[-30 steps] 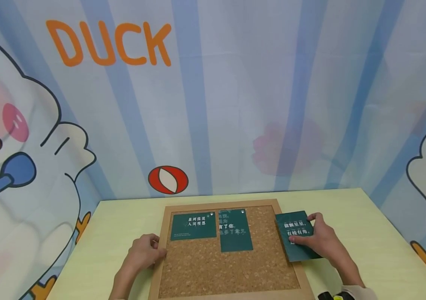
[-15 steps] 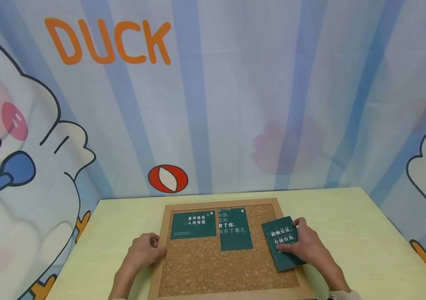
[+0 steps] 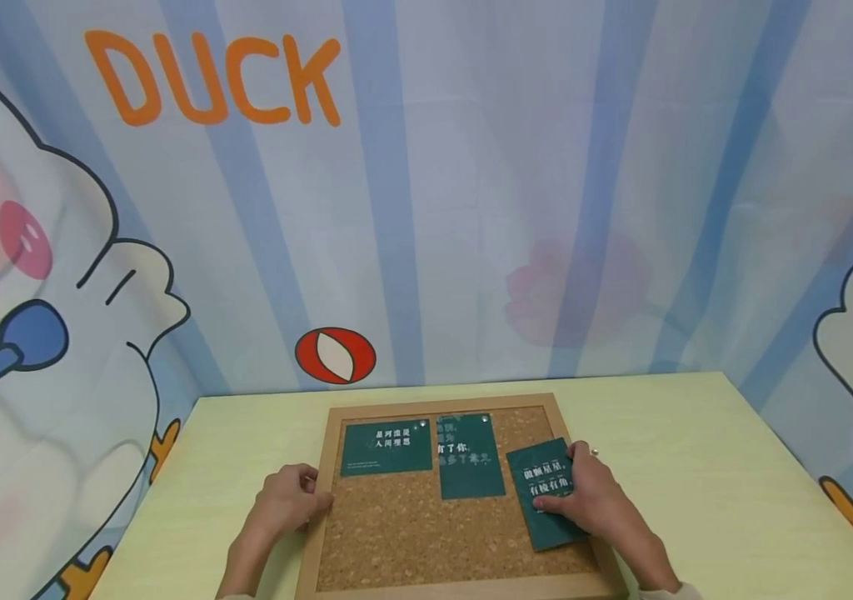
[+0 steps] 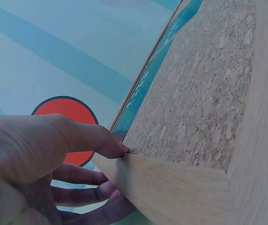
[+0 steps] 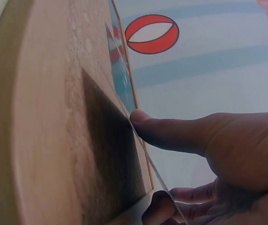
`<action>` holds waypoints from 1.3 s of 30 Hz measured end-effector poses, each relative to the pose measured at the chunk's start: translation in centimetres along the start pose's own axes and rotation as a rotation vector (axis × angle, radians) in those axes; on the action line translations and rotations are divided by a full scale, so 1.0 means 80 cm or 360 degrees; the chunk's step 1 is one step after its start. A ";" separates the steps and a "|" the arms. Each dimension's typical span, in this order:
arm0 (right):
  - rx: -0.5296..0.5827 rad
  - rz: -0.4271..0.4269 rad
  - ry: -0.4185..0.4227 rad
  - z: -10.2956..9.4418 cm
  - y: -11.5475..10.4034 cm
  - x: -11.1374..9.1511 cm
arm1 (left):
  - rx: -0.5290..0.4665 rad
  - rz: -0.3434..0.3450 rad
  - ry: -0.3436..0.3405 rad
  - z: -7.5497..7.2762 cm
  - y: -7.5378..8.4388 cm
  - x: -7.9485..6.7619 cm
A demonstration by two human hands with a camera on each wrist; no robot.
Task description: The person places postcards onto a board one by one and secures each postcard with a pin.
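Note:
A wood-framed corkboard lies on the table, and my left hand grips its left side. In the left wrist view the thumb rests on top of the wooden frame while the other fingers reach round its outer side. Between thumb and fingers my right hand pinches a dark green card with white lettering, tilted over the board's right part. The right wrist view shows this card edge-on, its shadow falling on the cork. Two similar green cards, one sideways and one upright, are fixed along the board's top.
White pin heads show at the upper right corners of both fixed cards. A small whitish dot appears beside the right hand's fingers. The pale yellow table ends at a striped curtain printed with ducks and lettering.
My right hand has carried the green card leftward and slightly toward me, from the board's right edge to over the cork. The left hand keeps its hold on the frame.

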State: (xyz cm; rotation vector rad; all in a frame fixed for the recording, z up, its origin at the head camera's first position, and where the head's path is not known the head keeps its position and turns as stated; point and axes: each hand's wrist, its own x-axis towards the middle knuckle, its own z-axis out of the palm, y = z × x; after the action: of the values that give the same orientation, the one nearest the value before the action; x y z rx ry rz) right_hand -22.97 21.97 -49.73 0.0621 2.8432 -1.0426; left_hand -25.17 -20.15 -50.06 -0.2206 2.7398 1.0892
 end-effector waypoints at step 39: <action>-0.0326 -0.0048 -0.0012 0.015 -0.017 -0.026 | 0.0005 0.0012 0.0013 0.001 -0.002 0.000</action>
State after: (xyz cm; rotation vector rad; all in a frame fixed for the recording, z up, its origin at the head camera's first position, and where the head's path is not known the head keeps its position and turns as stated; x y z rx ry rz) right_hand -20.91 20.18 -49.49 -0.0020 2.9346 -0.7489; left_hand -25.15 -20.19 -50.25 -0.2149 2.7517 1.0885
